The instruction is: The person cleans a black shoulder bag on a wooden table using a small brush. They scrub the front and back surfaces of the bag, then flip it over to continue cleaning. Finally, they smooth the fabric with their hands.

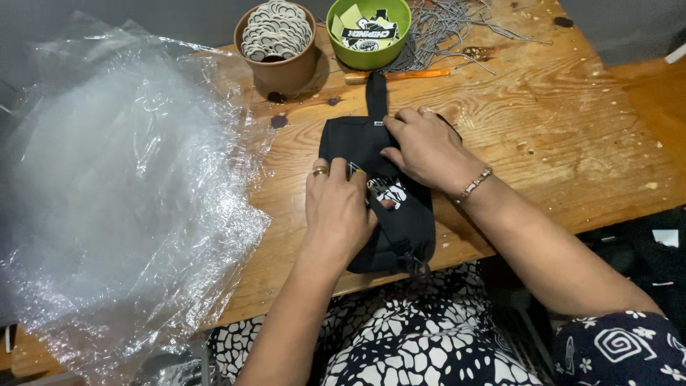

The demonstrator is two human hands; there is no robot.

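Note:
A small black fabric bag (357, 143) with a white printed patch and a strap lies flat on the wooden table (557, 129), near its front edge. My left hand (337, 211), wearing a ring, presses down on the bag's lower left part. My right hand (427, 149), with a bracelet at the wrist, rests on the bag's upper right part, fingers bent onto the fabric. Both hands hold the bag against the table. The strap (376, 93) points away from me toward the bowls.
A heap of clear plastic bags (121, 193) covers the left of the table. At the back stand a brown pot of round badges (277, 43) and a green bowl of stickers (368, 30). Grey cords (450, 28) and an orange-handled tool (400, 74) lie behind the bag.

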